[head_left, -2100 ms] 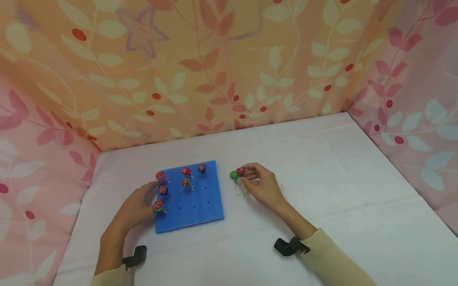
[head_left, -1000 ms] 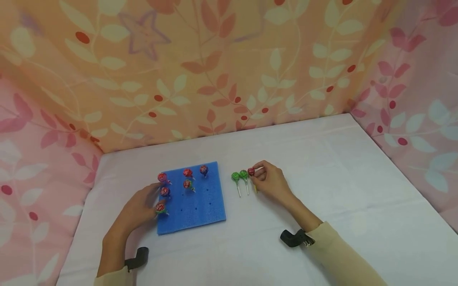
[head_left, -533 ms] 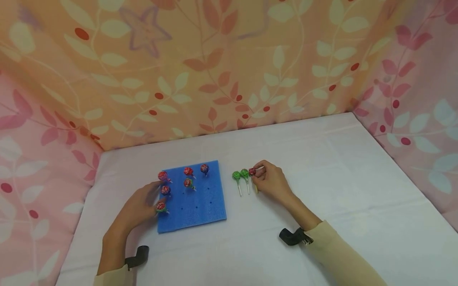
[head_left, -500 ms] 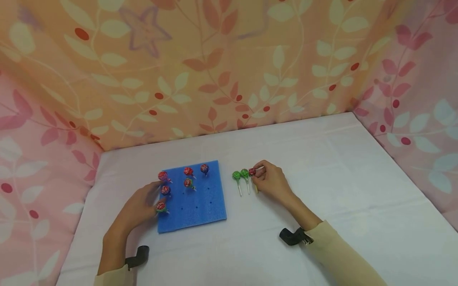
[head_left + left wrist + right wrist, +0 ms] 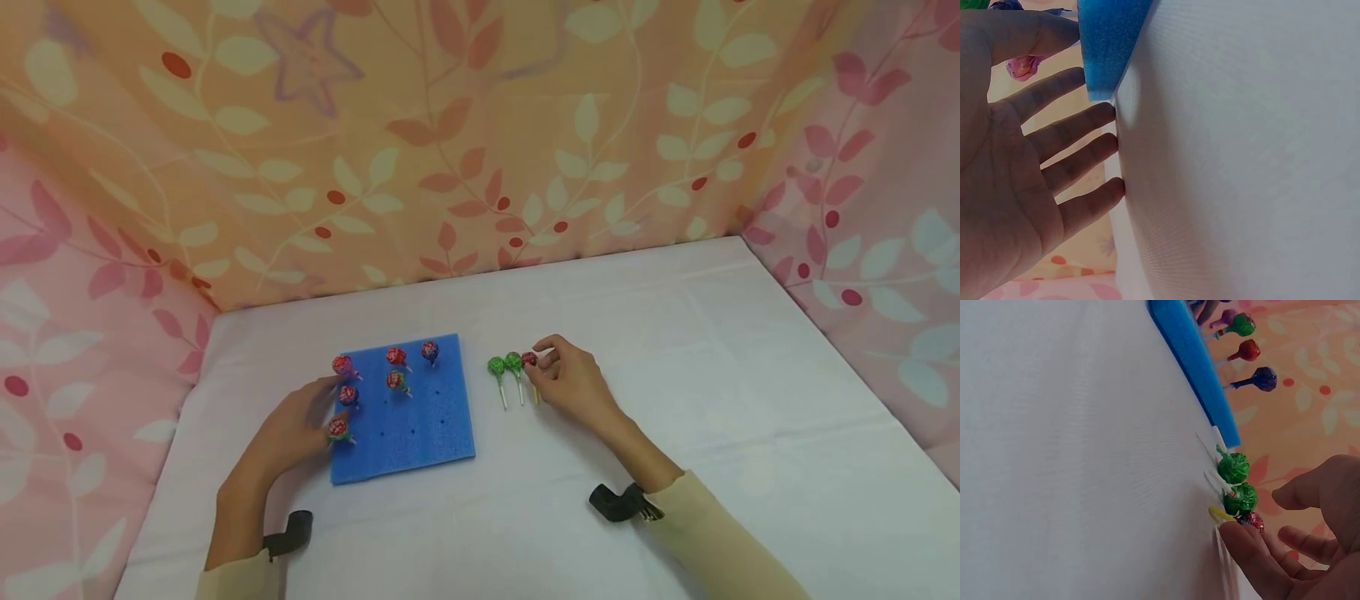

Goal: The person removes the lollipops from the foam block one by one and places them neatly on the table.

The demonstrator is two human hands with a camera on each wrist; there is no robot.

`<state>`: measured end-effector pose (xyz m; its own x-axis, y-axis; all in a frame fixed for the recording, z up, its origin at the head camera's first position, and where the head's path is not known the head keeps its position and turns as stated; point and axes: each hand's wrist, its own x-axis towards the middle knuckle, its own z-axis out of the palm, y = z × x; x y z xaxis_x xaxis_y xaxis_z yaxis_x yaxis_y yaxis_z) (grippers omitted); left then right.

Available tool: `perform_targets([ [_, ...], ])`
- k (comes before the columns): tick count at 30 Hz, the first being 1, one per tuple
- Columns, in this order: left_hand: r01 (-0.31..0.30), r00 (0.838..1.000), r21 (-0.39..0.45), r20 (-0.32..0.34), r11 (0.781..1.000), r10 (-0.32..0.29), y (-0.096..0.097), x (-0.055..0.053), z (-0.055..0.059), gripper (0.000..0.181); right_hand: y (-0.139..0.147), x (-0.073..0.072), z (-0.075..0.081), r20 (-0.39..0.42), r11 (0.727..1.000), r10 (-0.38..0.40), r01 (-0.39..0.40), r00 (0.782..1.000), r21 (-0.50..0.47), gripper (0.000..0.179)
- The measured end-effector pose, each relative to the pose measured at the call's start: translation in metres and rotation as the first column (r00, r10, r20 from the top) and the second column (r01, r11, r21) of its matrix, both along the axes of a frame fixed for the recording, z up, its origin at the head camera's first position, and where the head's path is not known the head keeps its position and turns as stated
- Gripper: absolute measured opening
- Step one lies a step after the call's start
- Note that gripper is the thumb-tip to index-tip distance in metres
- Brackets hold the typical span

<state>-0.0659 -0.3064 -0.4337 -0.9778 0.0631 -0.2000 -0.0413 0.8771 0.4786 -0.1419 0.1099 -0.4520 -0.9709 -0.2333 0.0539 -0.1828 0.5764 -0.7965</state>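
Observation:
My left hand point(image 5: 295, 427) reaches along the left edge of the blue foam board point(image 5: 431, 433). In the left wrist view, its thumb meets the blue edge while the straight fingers spread toward the white cloth. Several wrapped lollipops stand in the board, among them a red one point(image 5: 396, 356) and a dark blue one point(image 5: 430, 350). Right of the board, two green lollipops point(image 5: 497, 366) lie side by side. Beside them lies a dark red lollipop point(image 5: 529, 359) with a yellow stick. My right hand point(image 5: 573, 379) is around its head, thumb close against it and index finger lifted away.
A white cloth point(image 5: 675, 350) covers the table. Small holes show in the board's right and front parts. Patterned curtains point(image 5: 480, 125) enclose the back and sides. A black wrist mount point(image 5: 618, 502) sits at each sleeve.
My right hand has shifted right with the dark red lollipop, bringing the second green one into view. Its index finger has now parted from the red lollipop. My left hand stays at the board.

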Motion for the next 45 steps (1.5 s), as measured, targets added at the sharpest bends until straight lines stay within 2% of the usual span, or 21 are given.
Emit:
perform_targets([
  [7,0.015,1.000,0.017,-0.011,1.000,-0.015,0.000,0.002,-0.001,0.075,-0.010,0.009,0.010,-0.074,0.999,0.022,-0.025,0.997,-0.043,0.028],
  [15,0.007,1.000,0.024,-0.010,1.000,-0.007,0.000,0.005,-0.005,0.075,-0.035,0.021,0.010,-0.173,0.976,0.160,-0.182,0.972,-0.121,0.026],
  [24,0.001,1.000,0.008,-0.006,1.000,-0.001,-0.001,0.006,-0.004,0.076,-0.061,0.028,0.004,-0.172,0.949,0.237,-0.265,0.956,-0.168,0.029],
  [34,0.000,1.000,0.005,-0.001,1.000,0.000,-0.002,0.005,0.000,0.075,-0.085,0.029,0.001,-0.216,0.896,0.366,-0.405,0.905,-0.180,0.035],
  [41,-0.005,1.000,0.006,0.010,1.000,0.005,-0.001,0.002,-0.001,0.075,-0.100,0.024,-0.001,-0.209,0.875,0.389,-0.431,0.897,-0.220,0.036],
  [45,-0.014,1.000,0.008,0.022,1.000,0.013,-0.001,0.002,-0.001,0.076,-0.111,0.023,0.000,-0.211,0.860,0.414,-0.457,0.885,-0.227,0.038],
])
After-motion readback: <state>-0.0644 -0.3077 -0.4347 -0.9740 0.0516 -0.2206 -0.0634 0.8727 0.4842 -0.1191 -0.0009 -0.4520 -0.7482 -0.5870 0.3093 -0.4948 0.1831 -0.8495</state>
